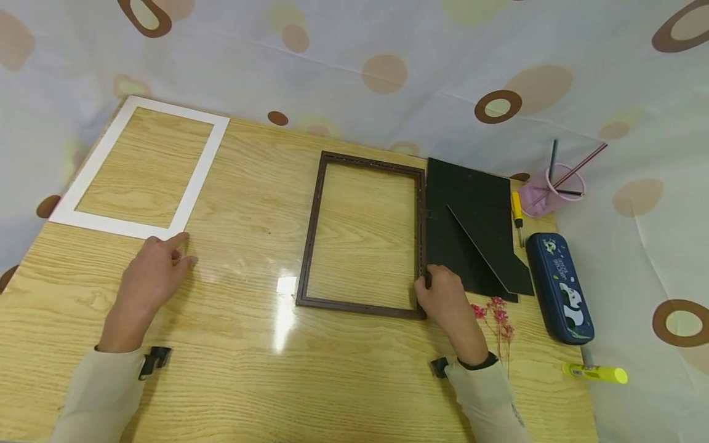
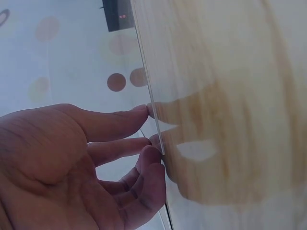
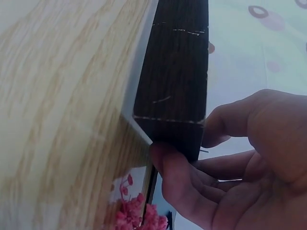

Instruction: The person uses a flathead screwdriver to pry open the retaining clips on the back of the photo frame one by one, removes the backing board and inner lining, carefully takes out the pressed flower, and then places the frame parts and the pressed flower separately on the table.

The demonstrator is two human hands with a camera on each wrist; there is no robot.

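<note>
A white mat frame (image 1: 123, 228) lies at the back left. My left hand (image 1: 154, 271) is at its lower right corner, index fingertip overlapping it and thumb apart. In the left wrist view the thumb (image 2: 129, 120) and index fingertip come right up to a thin edge above the glossy wood. A dark brown picture frame (image 1: 360, 307) lies flat at the middle. My right hand (image 1: 445, 295) grips its lower right corner; in the right wrist view the index finger (image 3: 172, 167) presses the end of the dark rail (image 3: 175, 72), thumb close beside it.
Right of the frame lies a black backing board (image 1: 462, 178) with its stand leg raised. Pink dried flowers (image 1: 500, 317), a yellow screwdriver (image 1: 517, 206), a blue pencil case (image 1: 559, 289), a pink cup (image 1: 537, 194) of sticks and a yellow tube (image 1: 595, 373) line the right side.
</note>
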